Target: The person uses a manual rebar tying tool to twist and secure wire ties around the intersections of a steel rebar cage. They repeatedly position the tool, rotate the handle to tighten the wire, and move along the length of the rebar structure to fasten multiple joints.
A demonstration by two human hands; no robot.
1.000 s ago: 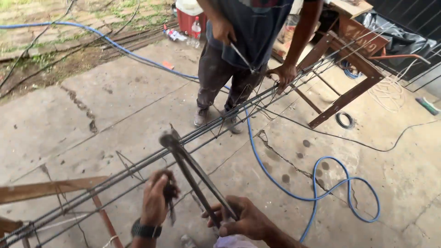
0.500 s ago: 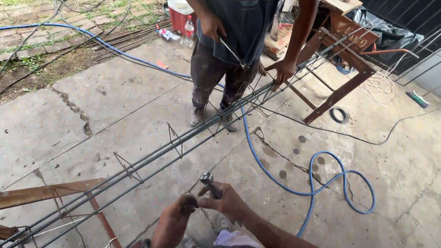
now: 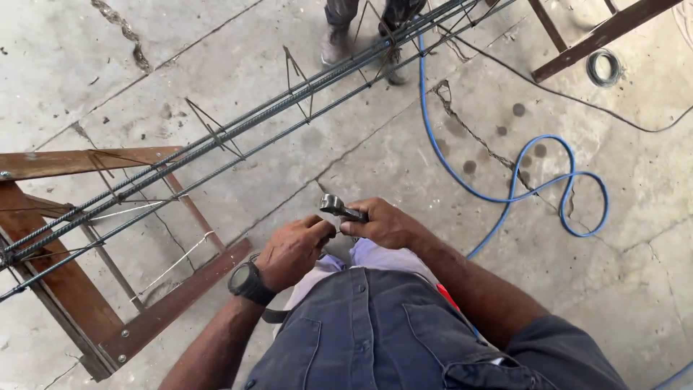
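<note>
Close against the person's waist, above the concrete floor (image 3: 180, 65), a small dark metal tool (image 3: 341, 209) is held between both hands. Its rounded head sticks up and to the left, clear of the fingers. The right hand (image 3: 386, 224) is closed around the tool's handle end, and the left hand (image 3: 292, 251), with a black wristwatch (image 3: 250, 283) on its wrist, is curled with its fingertips touching the tool from the other side. Below the hands shows the person's dark blue shirt (image 3: 375, 332). Just beyond them a long cage of steel reinforcing bars (image 3: 238, 133) runs slantwise from the left edge of the floor up toward the top edge, resting at its near end on a brown wooden trestle (image 3: 61, 285). A blue hose (image 3: 534, 180) loops over the floor to the right, beside a crack in the concrete. At the top edge stand another person's shoes (image 3: 336, 47), right by the bars, with a second trestle (image 3: 599, 32) and a small coil of wire (image 3: 605, 66) near the top right corner.
</note>
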